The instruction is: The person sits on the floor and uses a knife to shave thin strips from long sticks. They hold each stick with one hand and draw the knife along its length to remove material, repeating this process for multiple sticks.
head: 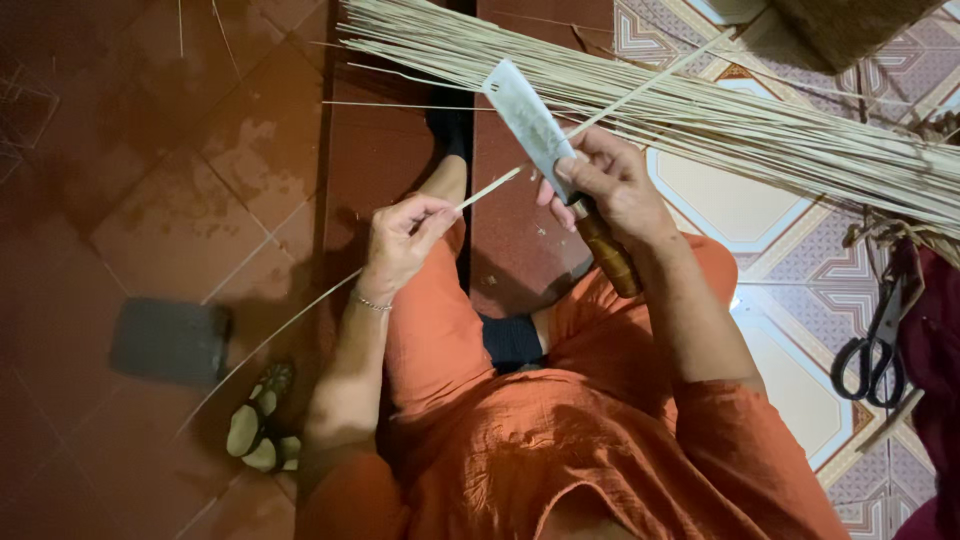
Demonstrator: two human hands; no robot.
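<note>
One thin pale strip [490, 188] was under work, held level across the person's lap above the red tile floor [170, 200]. Left hand [400, 240] pinched the strip between thumb and fingertips, the remaining fingers curled in. From that pinch the strip ran two ways: a short length up and right to the blade, and a long tail down and left past the wrist toward the floor. Right hand [610, 185] was wrapped tight round the brown wooden handle of one cleaver [535, 125], fingers pressed together, the broad grey blade pointing up and away from the body and touching the strip near its upper end. One bracelet [372, 302] sat on the left wrist. Both forearms rested over knees in orange cloth.

Beyond the hands, one large bundle of like strips [700, 115] lay fanned across the floor from top centre to the right edge; strip count too many to tell. One pair of black-handled scissors [875, 345] lay on the patterned tiles at the right. One dark rectangular block [170, 340] lay on the floor at left, with one sandal [258, 425] near it.
</note>
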